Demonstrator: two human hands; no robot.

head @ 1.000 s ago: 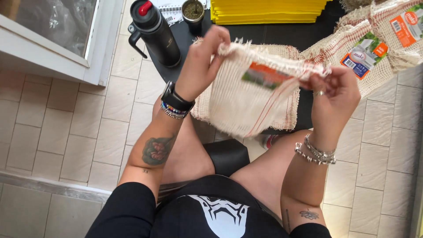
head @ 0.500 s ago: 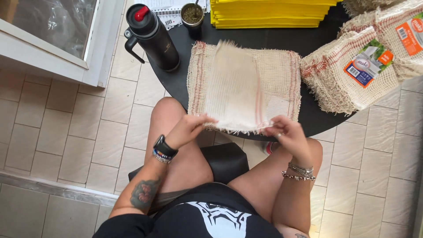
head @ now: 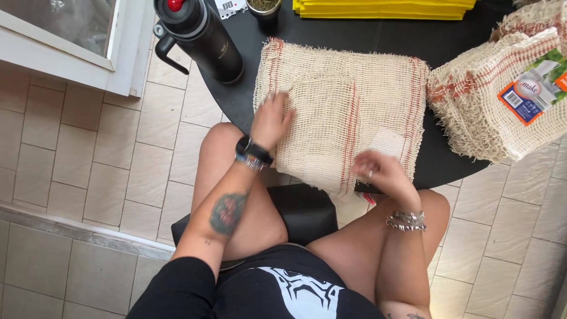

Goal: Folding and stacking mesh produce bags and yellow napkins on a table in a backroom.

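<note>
Pressing flat on the folded mesh cloth [head: 345,112], the left hand [head: 270,120] has its grip spread open, palm down. The right hand [head: 378,171] rests at the cloth's near edge, blurred; its grip I cannot tell. The cloth lies on the round black table [head: 354,41], soft, light, floppy-looking; best taken by its edges. A small cup [head: 264,6] holds green herb beside a black flask [head: 201,38].

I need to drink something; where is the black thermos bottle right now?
In the head view the black thermos bottle stands at the upper left on the round black table, left of the woven cloth and beyond the left hand.
</note>
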